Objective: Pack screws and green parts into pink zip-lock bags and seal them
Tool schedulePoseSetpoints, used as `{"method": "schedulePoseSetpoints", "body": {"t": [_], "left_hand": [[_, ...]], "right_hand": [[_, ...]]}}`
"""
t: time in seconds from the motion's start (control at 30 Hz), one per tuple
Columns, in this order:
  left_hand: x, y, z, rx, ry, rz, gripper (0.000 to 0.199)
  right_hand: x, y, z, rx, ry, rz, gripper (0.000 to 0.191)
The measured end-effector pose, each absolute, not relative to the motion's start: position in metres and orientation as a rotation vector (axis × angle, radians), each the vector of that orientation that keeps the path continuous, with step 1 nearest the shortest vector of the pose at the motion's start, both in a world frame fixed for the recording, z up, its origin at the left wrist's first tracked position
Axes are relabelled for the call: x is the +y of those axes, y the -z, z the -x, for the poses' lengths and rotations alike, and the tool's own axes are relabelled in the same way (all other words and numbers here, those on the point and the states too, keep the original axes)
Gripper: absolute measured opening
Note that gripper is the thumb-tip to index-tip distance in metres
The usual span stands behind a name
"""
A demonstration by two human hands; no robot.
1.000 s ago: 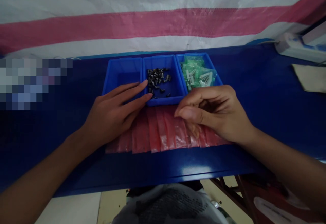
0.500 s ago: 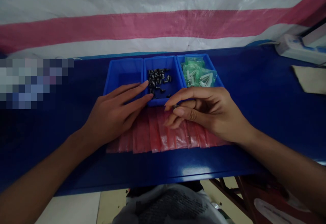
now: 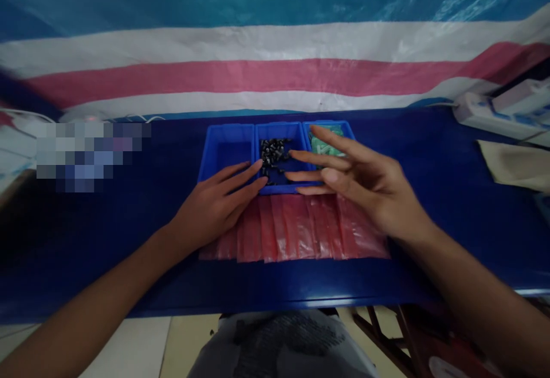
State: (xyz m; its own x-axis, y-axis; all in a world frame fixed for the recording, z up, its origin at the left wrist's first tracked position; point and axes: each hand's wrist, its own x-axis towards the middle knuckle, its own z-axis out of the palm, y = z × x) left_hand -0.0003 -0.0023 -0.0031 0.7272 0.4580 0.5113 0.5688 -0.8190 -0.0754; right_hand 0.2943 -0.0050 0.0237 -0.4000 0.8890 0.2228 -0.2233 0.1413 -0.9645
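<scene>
With fingers [image 3: 322, 160] spread, holds the right hand [image 3: 380, 189] above the blue table [image 3: 429, 160], over the middle tray [image 3: 279, 189] and right tray [image 3: 349, 130]. Rests the left hand [image 3: 210, 209], fingers a bit apart, at the middle tray's left edge. Has red bags [image 3: 279, 229] in front, green bags [image 3: 318, 144] in the right tray, black screws [image 3: 271, 150] in the middle.

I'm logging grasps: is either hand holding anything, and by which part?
The right hand is open, visibly holding nothing. The left hand is at the middle blue bin, underside hidden: any hold there cannot be told.
</scene>
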Motion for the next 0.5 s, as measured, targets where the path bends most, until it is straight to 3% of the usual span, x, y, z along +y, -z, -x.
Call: {"method": "schedulePoseSetpoints", "body": {"t": [0.1,0.2,0.33,0.4,0.5], "left_hand": [[-0.002,0.006,0.001,-0.831,0.79,2.722,0.03],[-0.001,0.01,0.003,-0.851,0.855,2.748,0.032],[0.001,0.013,0.004,-0.851,0.872,2.756,0.034],[0.001,0.013,0.003,-0.838,0.868,2.748,0.032],[0.002,0.01,0.002,-0.819,0.838,2.736,0.029]], "right_hand": [[-0.021,-0.048,-0.316,-1.638,-1.132,0.965,0.009],[-0.047,-0.056,-0.338,-1.952,-0.627,1.3,0.022],[-0.07,-0.026,-0.35,-2.458,-0.22,1.554,0.061],[-0.073,-0.007,-0.349,-2.605,-0.138,1.68,0.061],[-0.07,0.001,-0.347,-2.686,-0.321,1.744,0.046]]}}
